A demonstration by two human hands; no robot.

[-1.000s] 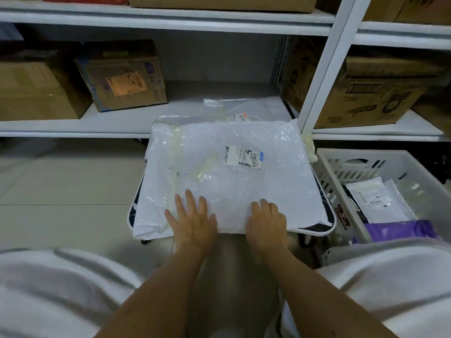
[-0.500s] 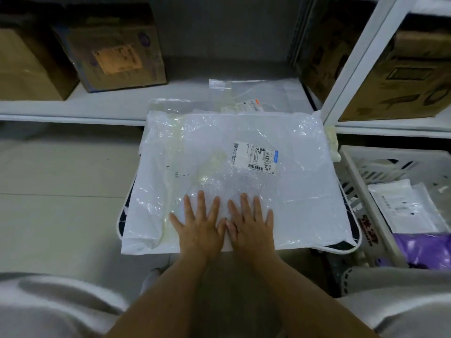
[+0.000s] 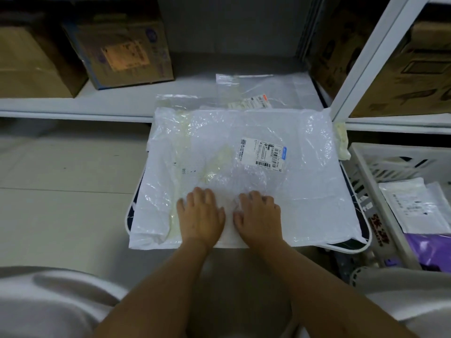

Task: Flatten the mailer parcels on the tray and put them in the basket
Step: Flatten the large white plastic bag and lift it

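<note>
Looks like a stockroom or parcel-packing area to me. I see white metal shelving [image 3: 73, 106] low to the floor, loaded with taped cardboard cartons [image 3: 119, 42], one carrying an orange shipping label. More brown boxes [image 3: 402, 69] on the next bay right. Poly mailer [image 3: 244, 172] with a barcode label [image 3: 263, 152] on a tray [image 3: 366, 230], a white plastic basket [image 3: 371, 181] with more bagged parcels beside it. Pale tiled floor [image 3: 61, 191], work done at floor level.
</note>
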